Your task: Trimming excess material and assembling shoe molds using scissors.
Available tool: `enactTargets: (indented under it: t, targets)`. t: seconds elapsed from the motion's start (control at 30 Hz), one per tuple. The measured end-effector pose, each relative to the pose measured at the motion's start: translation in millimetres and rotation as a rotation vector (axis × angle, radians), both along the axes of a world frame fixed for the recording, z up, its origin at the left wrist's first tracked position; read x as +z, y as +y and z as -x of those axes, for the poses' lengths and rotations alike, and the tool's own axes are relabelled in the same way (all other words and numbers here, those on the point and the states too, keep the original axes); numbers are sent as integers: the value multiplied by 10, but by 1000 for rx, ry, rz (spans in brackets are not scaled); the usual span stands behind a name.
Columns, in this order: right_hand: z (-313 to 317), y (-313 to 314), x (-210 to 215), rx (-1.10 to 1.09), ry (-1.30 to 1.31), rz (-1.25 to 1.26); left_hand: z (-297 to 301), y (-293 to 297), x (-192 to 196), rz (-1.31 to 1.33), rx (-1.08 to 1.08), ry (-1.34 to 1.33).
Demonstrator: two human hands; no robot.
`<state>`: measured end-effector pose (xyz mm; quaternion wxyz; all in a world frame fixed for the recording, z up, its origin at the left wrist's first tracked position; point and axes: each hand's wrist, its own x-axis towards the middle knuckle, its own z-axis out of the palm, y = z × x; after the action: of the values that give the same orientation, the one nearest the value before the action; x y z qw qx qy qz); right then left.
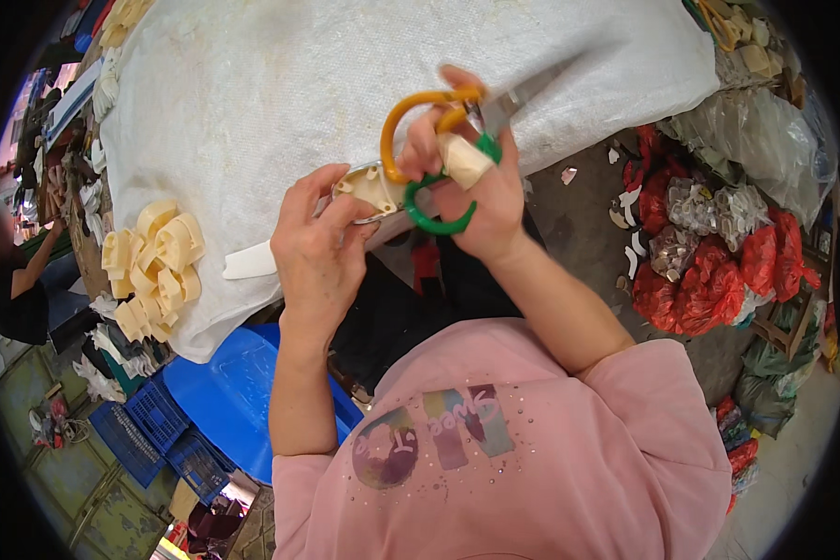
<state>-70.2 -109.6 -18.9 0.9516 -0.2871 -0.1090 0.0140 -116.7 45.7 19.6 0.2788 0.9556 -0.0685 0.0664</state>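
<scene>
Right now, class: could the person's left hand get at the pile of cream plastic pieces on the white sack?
Probably yes. The left hand is gripping a cream part, so it would have to let go first. The pile of cream pieces lies uncovered on the white sack just to that hand's left, with nothing between.

Woven cloth, glossy plastic and bare metal at the worktable

The big white woven sack cloth [280, 103] looks coarse and matt; the scissors' steel blades [509, 101] shine smooth, with glossy orange and green plastic loop handles [429, 201]. The cream plastic piece [371, 187] and the pile of cream plastic parts [154, 266] on the left seem smooth and dull. On the right, red plastic bags [709, 285] gleam, crinkled.
</scene>
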Motion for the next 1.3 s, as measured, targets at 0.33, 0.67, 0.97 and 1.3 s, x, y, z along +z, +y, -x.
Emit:
enactTargets:
  t: [0.33, 0.67, 0.97, 1.3]
  targets:
    - [14, 150, -57, 19, 121, -28, 8, 33, -16, 3, 26, -20]
    - [74, 96, -32, 107, 118, -32, 11, 67, -49, 30, 24, -9]
    - [291, 58, 13, 109, 160, 42, 20, 78, -48, 33, 40, -10]
    - [-190, -387, 399, 9, -91, 503, 82, 157, -5, 103, 23, -36]
